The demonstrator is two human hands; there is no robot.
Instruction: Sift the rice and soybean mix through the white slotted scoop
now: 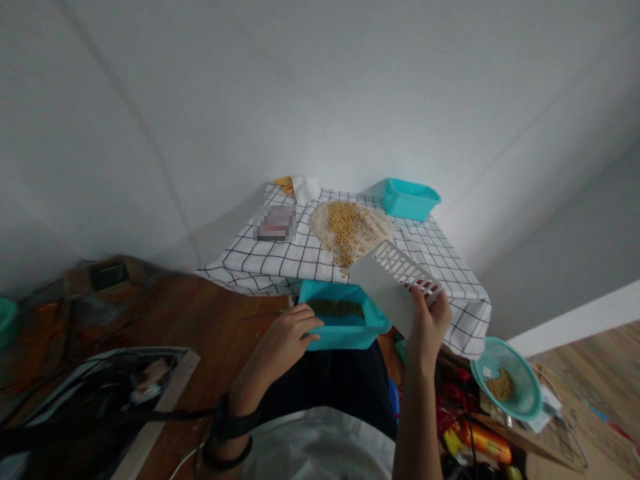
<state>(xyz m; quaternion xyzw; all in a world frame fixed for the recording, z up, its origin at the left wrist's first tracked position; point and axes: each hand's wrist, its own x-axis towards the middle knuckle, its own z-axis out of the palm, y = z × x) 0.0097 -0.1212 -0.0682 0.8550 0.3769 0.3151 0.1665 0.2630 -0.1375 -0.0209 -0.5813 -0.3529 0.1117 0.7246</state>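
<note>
The white slotted panel (383,283) is in the right hand (427,327), its thumb and fingers closed on the slotted edge. The panel is tilted, and its plain lower part comes over the right end of the front tub (345,339), a turquoise container below the near edge of the worktop (303,257). The left hand (290,333) grips the left side of this tub — fingers over the rim, dark bands (233,420) on the wrist. Small dark green beans (336,308) lie along the tub's bottom.

Just beyond the front tub, on the black-and-white checked cloth that covers the worktop, is a loose spread of yellow beans (345,223); a few have strayed toward the near edge. They lie with a pale layer (377,227), whose material I cannot make out. Beyond the front tub and to its right stands another turquoise container, the back tub (410,200), at the far side near the wall (320,100).

Beyond the front tub and to its left is a small item (275,223), pixelated past reading; farther off in that direction, a white cloth (306,189) touches something yellow (286,184).

Well to the right of the front tub, and lower than the worktop, sits a pale green basket (533,403) with tan contents (501,385). Nearer on that side — among a dim clutter — is an orange cylinder (485,443). To the front tub's left, a wood-edged box (180,373) with dark contents stands by the brown floor (173,300).
</note>
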